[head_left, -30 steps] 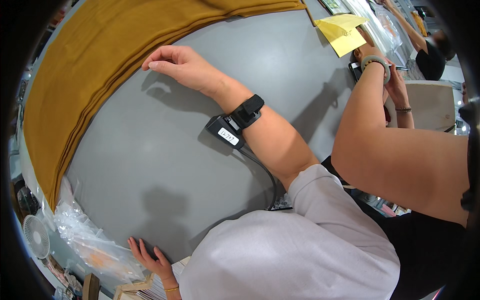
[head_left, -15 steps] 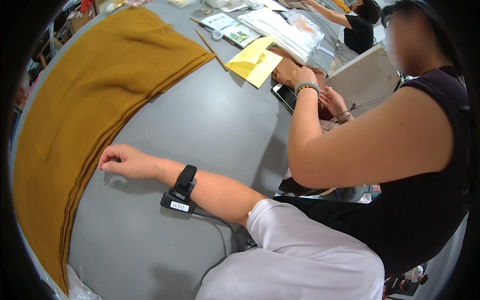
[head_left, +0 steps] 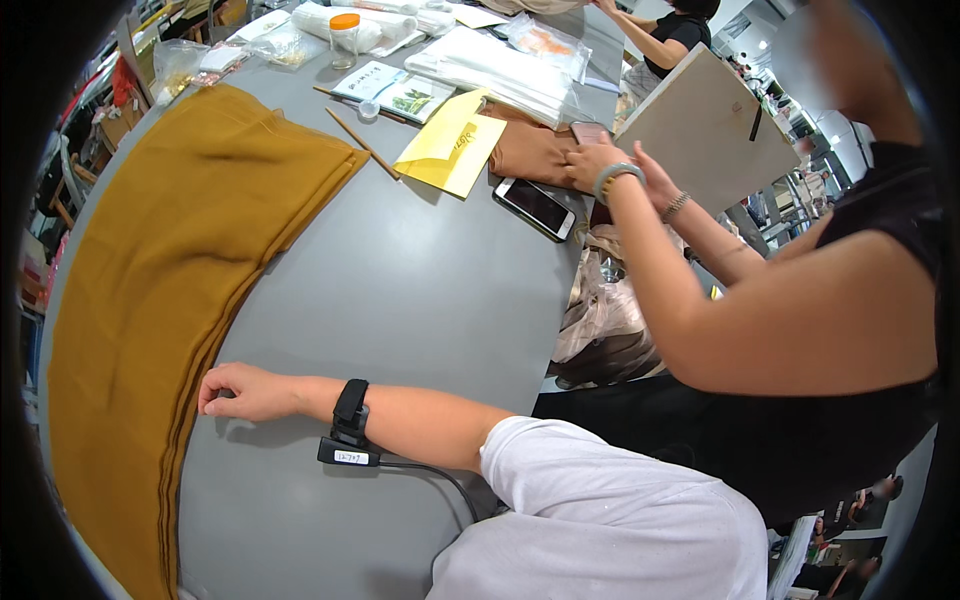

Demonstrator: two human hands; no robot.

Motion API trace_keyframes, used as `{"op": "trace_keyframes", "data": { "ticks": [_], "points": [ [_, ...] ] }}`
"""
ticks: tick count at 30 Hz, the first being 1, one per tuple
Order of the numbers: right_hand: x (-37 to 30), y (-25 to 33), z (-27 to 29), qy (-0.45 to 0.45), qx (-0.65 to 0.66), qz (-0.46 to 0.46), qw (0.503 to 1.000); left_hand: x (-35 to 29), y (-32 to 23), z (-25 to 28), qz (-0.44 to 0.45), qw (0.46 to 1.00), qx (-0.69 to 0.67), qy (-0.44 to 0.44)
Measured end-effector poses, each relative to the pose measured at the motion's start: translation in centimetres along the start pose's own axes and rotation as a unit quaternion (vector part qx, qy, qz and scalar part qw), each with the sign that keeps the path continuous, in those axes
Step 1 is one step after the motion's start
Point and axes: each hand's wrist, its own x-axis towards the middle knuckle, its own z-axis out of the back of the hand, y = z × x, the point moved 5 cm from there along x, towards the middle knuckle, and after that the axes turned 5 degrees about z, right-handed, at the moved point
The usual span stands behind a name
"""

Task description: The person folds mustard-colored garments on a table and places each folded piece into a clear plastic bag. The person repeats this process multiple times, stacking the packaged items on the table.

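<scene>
A large mustard-yellow cloth [head_left: 150,260], folded in several layers, covers the left side of the grey table [head_left: 400,290]. My right hand [head_left: 245,391] rests at the cloth's layered near edge, its fingers curled and the thumb drawn in toward them. Whether any cloth is pinched between the fingertips is hidden. A black strap with a small cabled box [head_left: 348,453] sits on my right wrist. My left hand is out of view.
A co-worker's hands [head_left: 620,172] are over a folded brown cloth [head_left: 535,148] at the right. Nearby lie a phone [head_left: 536,207], a yellow paper [head_left: 452,152], a wooden stick [head_left: 362,143] and a booklet [head_left: 405,93]. An orange-lidded jar [head_left: 344,42] stands farther back.
The whole view has shifted, bringing the jar into sight. The co-worker's hands have moved off the phone's edge, so it shows fully. My right hand keeps its curl at the cloth's edge.
</scene>
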Motion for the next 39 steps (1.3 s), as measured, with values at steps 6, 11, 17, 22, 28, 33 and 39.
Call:
{"op": "trace_keyframes", "data": {
  "ticks": [6,11,17,22,28,33,39],
  "points": [
    [0.2,0.0,-0.1,-0.006,0.006,0.026,1.000,-1.4,-3.8,0.6,-0.269,0.933,0.233,-0.057],
    [0.2,-0.9,-0.1,-0.008,0.065,-0.020,0.998,-1.6,-6.8,0.7,-0.194,0.933,0.303,0.002],
    [1.1,2.3,3.2,-0.137,0.185,0.003,0.973,-2.1,-8.8,0.9,-0.140,0.937,0.319,0.035],
    [0.4,12.0,11.2,-0.292,0.235,0.144,0.916,-2.5,-7.7,0.7,-0.169,0.923,0.345,0.005],
    [-3.9,21.6,15.5,-0.380,0.255,0.229,0.859,-3.0,-6.4,-0.5,-0.255,0.949,0.164,-0.090],
    [-5.0,24.7,14.3,-0.370,0.237,0.252,0.862,-3.8,-7.0,-0.7,-0.242,0.955,0.139,-0.098],
    [-5.1,26.6,13.3,-0.391,0.187,0.260,0.863,-4.0,-7.9,-0.8,-0.232,0.956,0.145,-0.108]
  ]
}}
